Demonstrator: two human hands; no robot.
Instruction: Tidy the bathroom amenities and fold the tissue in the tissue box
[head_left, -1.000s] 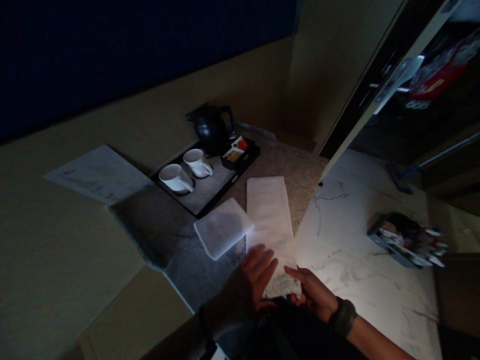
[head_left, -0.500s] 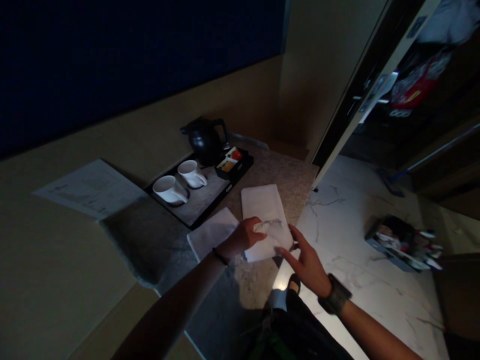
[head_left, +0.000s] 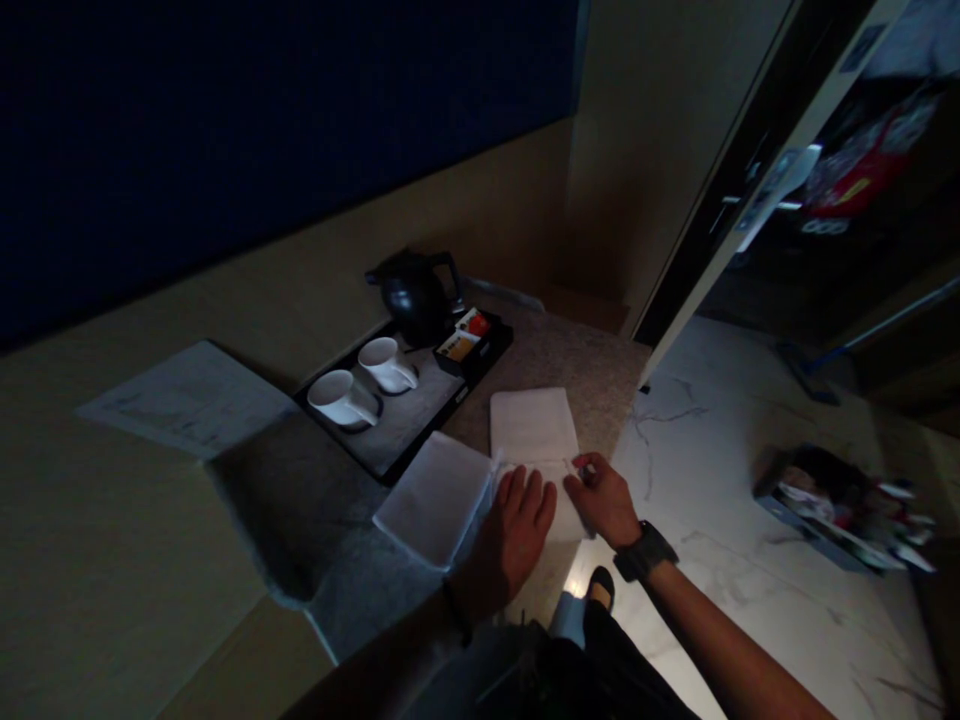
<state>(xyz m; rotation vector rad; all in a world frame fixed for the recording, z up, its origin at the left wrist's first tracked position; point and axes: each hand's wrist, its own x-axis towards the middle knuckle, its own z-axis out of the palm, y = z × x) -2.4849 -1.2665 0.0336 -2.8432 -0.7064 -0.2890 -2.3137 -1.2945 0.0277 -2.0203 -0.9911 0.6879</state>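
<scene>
One view only, from a camera on the person's head. It looks forward and steeply down onto the counter (head_left: 570, 370), near enough that both forearms enter from the bottom edge. The tray (head_left: 420, 420) sits mid-frame, the wall rising behind it. Right of the tray the view takes in the open door (head_left: 720, 240) and the floor (head_left: 750, 520) below.

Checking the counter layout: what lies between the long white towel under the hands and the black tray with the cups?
In the head view, a smaller folded white cloth lies between the long towel and the tray, beside the left hand.
</scene>
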